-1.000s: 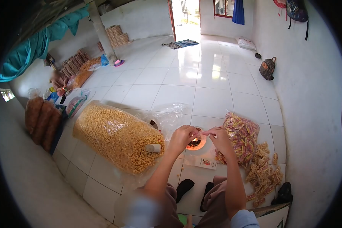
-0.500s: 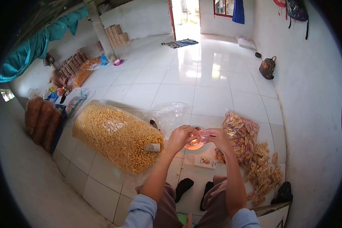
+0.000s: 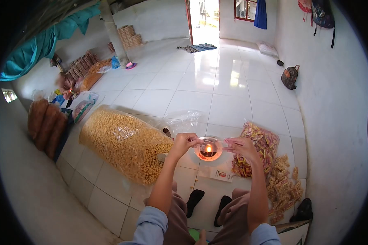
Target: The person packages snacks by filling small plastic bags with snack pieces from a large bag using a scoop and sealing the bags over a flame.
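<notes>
My left hand [image 3: 186,143] pinches one side of a thin, clear plastic piece [image 3: 208,141], at the left of a burning flame. My right hand [image 3: 239,148] is on the other side, its fingers pressed together at the plastic's right end. Just below them a shallow bowl [image 3: 209,157] with a dark centre holds the lit flame. To the left lies a large clear bag of yellow snack pieces [image 3: 120,141]. On the right a bag of small pink and yellow packets [image 3: 262,141] rests beside my right hand.
Loose filled packets [image 3: 283,185] lie at the right, near a black bag [image 3: 304,210]. A small printed card [image 3: 222,175] is on the floor before my feet. Another person [image 3: 66,84] sits at the far left beside tall brown sacks [image 3: 46,124].
My hands have moved apart, left hand to the left and right hand to the right, and the flame now shows between them. The view has shifted slightly.
</notes>
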`<move>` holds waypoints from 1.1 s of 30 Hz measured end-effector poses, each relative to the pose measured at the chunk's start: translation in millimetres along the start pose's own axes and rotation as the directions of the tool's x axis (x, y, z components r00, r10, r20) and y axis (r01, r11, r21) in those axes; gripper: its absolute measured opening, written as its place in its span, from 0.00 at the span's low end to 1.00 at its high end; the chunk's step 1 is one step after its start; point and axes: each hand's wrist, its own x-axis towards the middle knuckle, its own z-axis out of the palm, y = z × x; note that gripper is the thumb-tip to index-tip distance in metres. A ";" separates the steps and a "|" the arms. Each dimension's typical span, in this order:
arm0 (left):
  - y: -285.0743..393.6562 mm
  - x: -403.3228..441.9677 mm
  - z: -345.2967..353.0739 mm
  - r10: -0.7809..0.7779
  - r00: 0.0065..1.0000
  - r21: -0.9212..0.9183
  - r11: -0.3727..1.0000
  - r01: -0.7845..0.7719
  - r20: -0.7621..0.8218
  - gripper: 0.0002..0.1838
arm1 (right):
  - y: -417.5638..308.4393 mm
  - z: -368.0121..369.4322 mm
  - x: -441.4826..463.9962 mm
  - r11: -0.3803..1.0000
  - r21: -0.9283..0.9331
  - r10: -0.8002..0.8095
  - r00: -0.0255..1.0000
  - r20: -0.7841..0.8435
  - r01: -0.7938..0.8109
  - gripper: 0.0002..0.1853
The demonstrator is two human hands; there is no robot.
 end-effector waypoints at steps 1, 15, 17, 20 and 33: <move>-0.2 -0.5 0.7 0.032 0.999 -0.055 0.998 -0.032 0.005 0.06 | -1.1 -0.2 -0.2 1.000 -0.002 -0.002 1.000 0.002 0.002 0.18; 19.4 -28.2 -3.2 0.547 0.822 0.622 0.702 -0.348 -0.157 0.40 | 26.5 3.5 11.7 1.000 -0.006 -0.025 0.998 -0.051 0.025 0.15; 20.2 -30.9 9.9 0.556 0.831 0.693 0.607 -0.388 -0.022 0.46 | 24.7 22.6 19.1 0.999 -0.025 -0.032 0.999 -0.017 0.031 0.15; 6.0 -30.6 22.5 0.547 0.837 0.739 0.552 -0.386 0.029 0.45 | 27.1 50.1 31.5 0.998 -0.052 -0.031 0.998 0.052 0.034 0.15; -42.0 -41.9 -3.1 0.385 0.918 0.766 0.617 -0.178 -0.097 0.17 | 33.1 95.8 47.7 0.898 -0.434 0.003 0.987 0.160 0.068 0.08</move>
